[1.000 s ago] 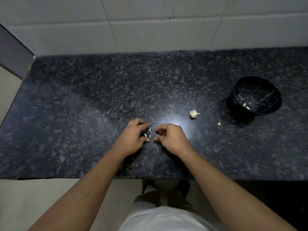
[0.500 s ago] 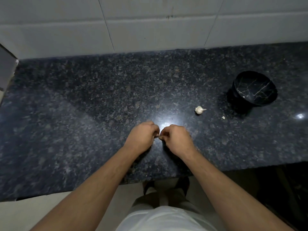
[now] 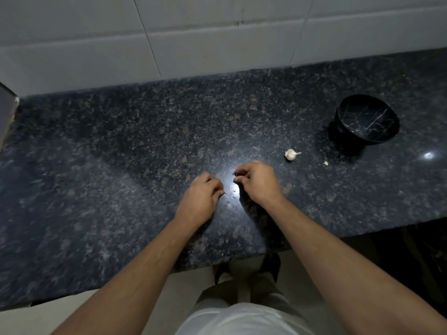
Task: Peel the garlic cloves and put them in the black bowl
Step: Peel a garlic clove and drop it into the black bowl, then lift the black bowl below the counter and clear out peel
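My left hand (image 3: 203,193) is curled over the dark granite counter, and a small pointed tip of a garlic clove (image 3: 225,193) sticks out from its fingers. A short gap to the right, my right hand (image 3: 260,181) pinches a tiny scrap of peel (image 3: 235,174) at its fingertips. Most of the clove is hidden inside the left fist. A small garlic bulb (image 3: 291,154) lies on the counter to the right of my right hand. The black bowl (image 3: 367,122) with pale veins stands at the far right; its contents cannot be seen.
A small pale garlic fragment (image 3: 325,163) lies between the bulb and the bowl. A white tiled wall (image 3: 217,39) backs the counter. The counter's front edge (image 3: 217,268) runs just above my feet. A bright light reflection sits between my hands.
My hands, touching half a second ago, have pulled apart; the right hand has moved up and to the right. The view has tilted slightly.
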